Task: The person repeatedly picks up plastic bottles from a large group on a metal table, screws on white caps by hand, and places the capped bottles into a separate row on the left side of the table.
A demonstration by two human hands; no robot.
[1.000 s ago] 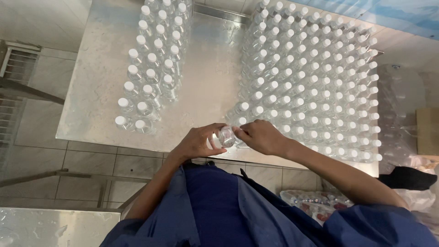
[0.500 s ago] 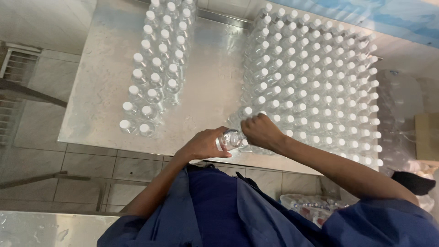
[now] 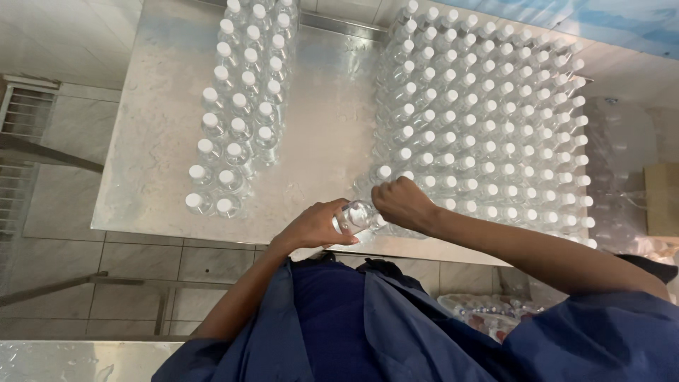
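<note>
The left hand [image 3: 315, 228] fingers wrap the small clear bottle [image 3: 356, 214] to keep it steady, while the right hand [image 3: 402, 204] fingers pinch its top over the bench [image 3: 322, 148].

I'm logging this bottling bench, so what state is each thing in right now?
Held bottle: clear, tipped on its side between both hands.
Left hand: gripping the bottle's body.
Right hand: closed over its cap end.
Small bottle group: upright, white-capped.
Large bottle block: upright, capped, tightly packed.
Steel table: bare down the middle.
</note>
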